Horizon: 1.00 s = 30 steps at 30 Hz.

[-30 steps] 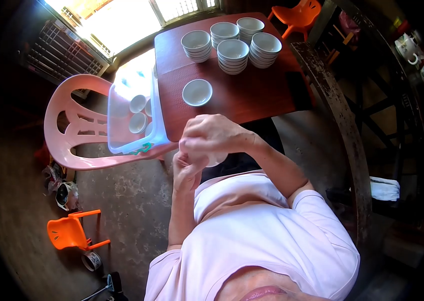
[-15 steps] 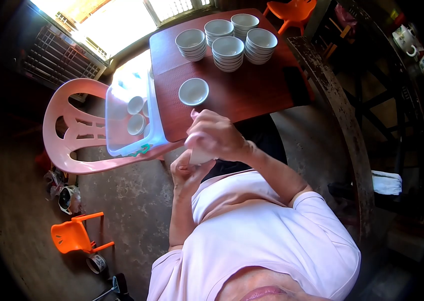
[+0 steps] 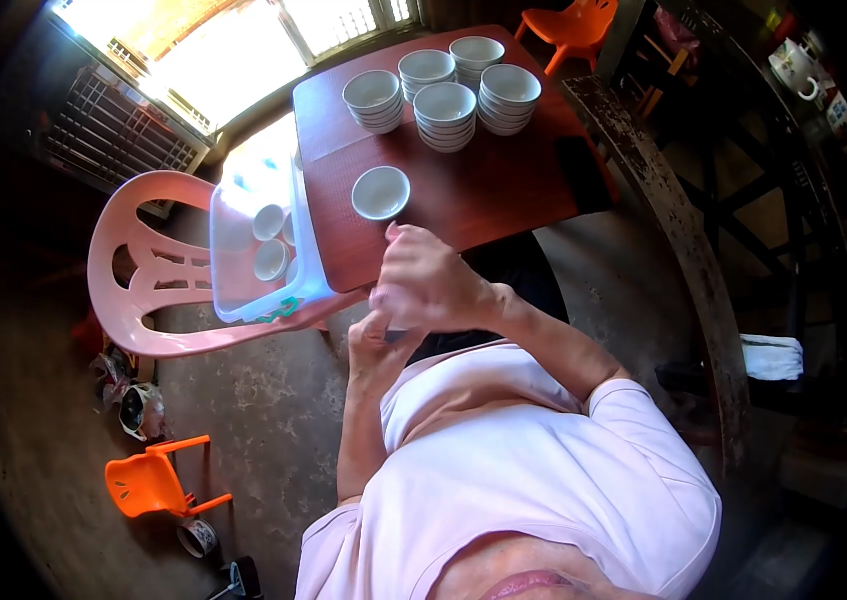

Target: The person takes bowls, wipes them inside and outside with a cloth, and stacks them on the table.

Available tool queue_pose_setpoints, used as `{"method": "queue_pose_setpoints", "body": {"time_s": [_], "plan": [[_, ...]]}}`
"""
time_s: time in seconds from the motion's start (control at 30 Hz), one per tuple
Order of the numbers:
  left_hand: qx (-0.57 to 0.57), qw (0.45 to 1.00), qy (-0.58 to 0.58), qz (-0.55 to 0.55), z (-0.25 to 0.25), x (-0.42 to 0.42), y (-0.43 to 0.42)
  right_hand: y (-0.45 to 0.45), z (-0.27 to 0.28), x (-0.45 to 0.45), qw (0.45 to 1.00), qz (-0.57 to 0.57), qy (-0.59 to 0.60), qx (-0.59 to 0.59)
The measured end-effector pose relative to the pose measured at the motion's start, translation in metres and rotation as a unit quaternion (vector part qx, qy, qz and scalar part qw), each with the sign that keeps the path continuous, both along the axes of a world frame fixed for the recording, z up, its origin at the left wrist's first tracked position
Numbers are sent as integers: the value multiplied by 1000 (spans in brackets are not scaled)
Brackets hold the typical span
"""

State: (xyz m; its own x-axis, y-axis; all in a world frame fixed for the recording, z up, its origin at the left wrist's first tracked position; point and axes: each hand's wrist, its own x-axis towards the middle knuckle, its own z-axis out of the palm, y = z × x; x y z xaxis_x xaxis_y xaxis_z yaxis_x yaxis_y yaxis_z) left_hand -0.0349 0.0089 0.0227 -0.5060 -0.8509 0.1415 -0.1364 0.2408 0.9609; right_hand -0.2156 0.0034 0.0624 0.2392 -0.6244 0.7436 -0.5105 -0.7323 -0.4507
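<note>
My left hand (image 3: 375,348) is closed around a white bowl (image 3: 401,320), held in front of my waist near the table's edge. Most of that bowl is hidden behind my fingers. Over it lies my right hand (image 3: 433,280), closed on a bunched pink cloth (image 3: 396,230) that shows only in small parts. Just beyond my hands, a single white bowl (image 3: 380,193) stands upright on the red-brown table (image 3: 343,140). Farther back on the table are several stacks of white bowls (image 3: 444,110).
Left of the table, a clear plastic bin (image 3: 313,275) holds several white bowls (image 3: 270,260) and rests on a pink chair (image 3: 128,225). A worn wooden bench (image 3: 658,190) runs along the right. An orange small chair (image 3: 148,485) is on the floor at lower left.
My right hand has turned and come down over the held bowl, covering more of it. My left hand stays around it. The whole view has shifted slightly.
</note>
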Motion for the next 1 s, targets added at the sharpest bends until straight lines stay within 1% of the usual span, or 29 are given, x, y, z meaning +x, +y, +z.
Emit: {"method": "queue_pose_setpoints", "body": {"time_s": [0.03,0.07,0.13,0.17,0.2,0.23,0.27,0.3,0.4,0.43,0.47,0.5,0.53,0.57,0.6,0.63,0.67,0.7,0.8,0.83,0.87,0.9,0.93,0.97,1.0], "plan": [[1,1000,-15,20,-1,2,-1,8,11,4,1000,-16,9,-12],[36,999,29,2,2,0,0,11,17,6,999,-32,19,-26],[105,986,122,-32,10,-6,1,1,5,1,992,17,-91,84],[129,980,143,-48,6,-5,0,6,1,1,878,94,-333,330],[115,980,152,-54,1,-5,-1,1,-3,1,791,135,-460,380],[102,980,160,-61,-5,-4,-2,-6,-15,2,681,170,-575,420],[91,979,167,-68,-7,-3,-2,-11,-26,3,550,201,-675,449],[96,978,158,-91,-1,-2,-1,-13,-33,4,518,201,-686,470],[106,973,134,-156,35,-3,-4,-6,-4,-8,728,123,-487,467],[59,979,92,-171,34,2,-7,-2,7,-6,864,40,-320,388],[97,978,94,-157,31,3,-5,2,14,-1,927,9,-193,321],[134,976,97,-143,27,3,-2,5,21,6,967,-20,-61,246],[170,972,99,-128,25,4,1,6,23,10,983,-47,72,162],[170,972,101,-127,27,5,2,4,15,10,991,-45,69,109],[193,964,120,-135,30,5,3,3,6,9,977,-5,-60,207],[213,956,140,-144,32,5,2,1,-2,6,936,34,-186,297],[231,947,160,-154,34,4,1,0,-5,3,870,72,-307,379],[216,947,176,-162,29,3,0,-1,-1,-6,772,102,-386,494],[211,945,172,-182,26,3,-2,3,-4,-9,773,86,-392,491],[215,946,155,-185,25,3,-1,4,12,-3,904,37,-223,363],[221,947,137,-187,27,2,1,17,33,0,902,-31,-147,405],[226,948,120,-189,29,2,2,16,33,3,930,-46,-18,365],[226,948,145,-170,32,-1,7,15,35,6,940,-58,112,317],[239,942,144,-185,31,3,4,19,43,6,919,-38,-2,393],[249,936,143,-201,29,8,-1,21,52,6,881,-19,-115,459]]}}
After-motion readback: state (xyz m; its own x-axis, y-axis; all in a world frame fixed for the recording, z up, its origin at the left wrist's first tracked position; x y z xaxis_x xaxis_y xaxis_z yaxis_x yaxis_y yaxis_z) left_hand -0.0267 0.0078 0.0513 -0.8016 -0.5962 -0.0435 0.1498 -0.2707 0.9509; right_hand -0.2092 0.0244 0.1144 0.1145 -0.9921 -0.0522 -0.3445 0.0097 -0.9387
